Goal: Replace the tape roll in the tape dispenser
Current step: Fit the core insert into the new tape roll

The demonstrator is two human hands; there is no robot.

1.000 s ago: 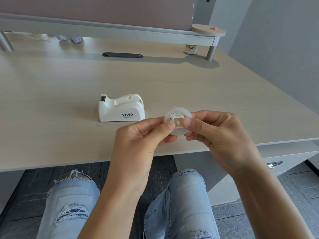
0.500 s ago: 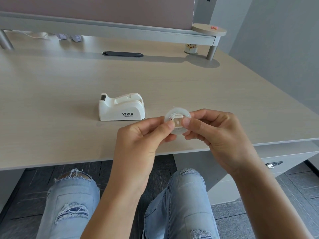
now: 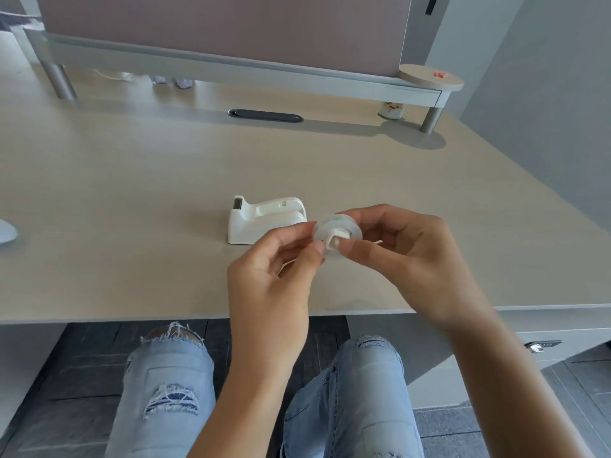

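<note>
tape roll (image 3: 337, 233) pinched btwn left hand (image 3: 274, 269) & right hand (image 3: 410, 256); dispenser (image 3: 264, 221) empty on desk (image 3: 132, 193)

Both hands raised together at centre — left hand (image 3: 274, 259) & right hand (image 3: 410, 256) w/ fingertips pinched, nearly touching.

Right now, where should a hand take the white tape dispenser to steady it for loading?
Grip the tape dispenser across its long side walls from above, at the low middle. The cutter end points left and the open cradle faces up, so keep fingers off both. The tape roll is pinched by both hands.
</note>
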